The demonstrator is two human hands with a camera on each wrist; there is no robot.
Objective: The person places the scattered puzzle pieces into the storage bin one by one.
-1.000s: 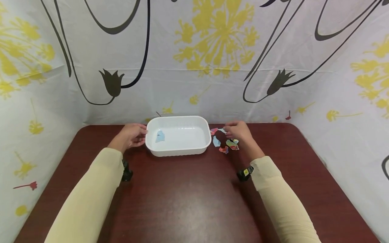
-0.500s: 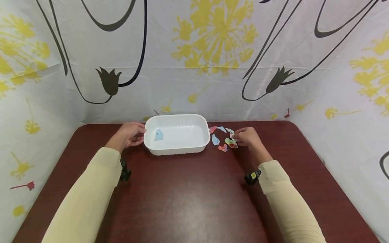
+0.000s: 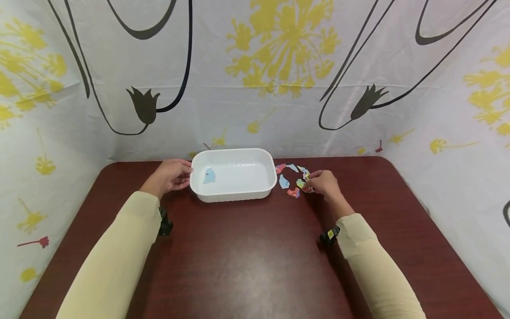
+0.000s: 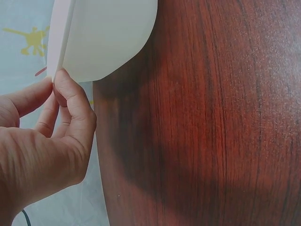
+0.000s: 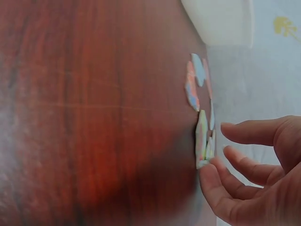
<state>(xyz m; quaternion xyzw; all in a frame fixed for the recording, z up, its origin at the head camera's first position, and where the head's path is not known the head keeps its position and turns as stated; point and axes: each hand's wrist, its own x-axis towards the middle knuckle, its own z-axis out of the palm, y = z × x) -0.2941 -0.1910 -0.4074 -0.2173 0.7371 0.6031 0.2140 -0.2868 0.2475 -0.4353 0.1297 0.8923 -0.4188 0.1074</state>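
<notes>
My left hand (image 3: 172,175) pinches the left rim of a white plastic tray (image 3: 233,196); in the left wrist view its thumb and fingertips meet on the rim. A pale blue flat piece (image 3: 209,175) lies inside the tray toward the left. Right of the tray, several irregular flat printed pieces form a loose ring, among them a blue piece (image 3: 284,181), a red piece (image 3: 294,192) and a green piece (image 3: 300,183). My right hand (image 3: 324,182) is at the ring's right side. In the right wrist view, its spread fingertips (image 5: 209,175) touch the nearest piece's end.
A dark red-brown wooden table (image 3: 239,252) carries everything. Behind it and along both sides hangs a pale curtain (image 3: 239,110) with yellow and dark floral prints. Each wrist wears a small black device, such as the right wrist device (image 3: 330,236).
My right hand has moved from the ring's far side to its right side, slightly nearer to me, and now partly covers the green piece. My left hand stays on the tray's rim.
</notes>
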